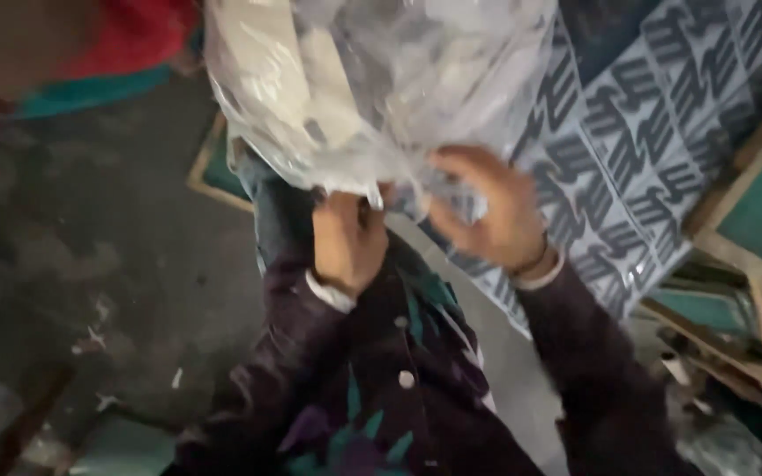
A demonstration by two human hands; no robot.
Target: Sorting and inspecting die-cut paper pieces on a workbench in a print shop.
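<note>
Both hands, left hand (348, 240) & right hand (487, 211), pinch the bottom edge of a clear plastic bag (372, 88), prob. light, soft, slippery, w/ patterned cloth (637, 141) behind.

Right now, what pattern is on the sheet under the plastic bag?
Dark repeated shapes on a pale sheet, clearest in the head view.

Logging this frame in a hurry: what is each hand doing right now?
Left hand: closed, gripping the lower edge of the clear plastic bag.
Right hand: fingers curled into the same bag, holding it.
</note>
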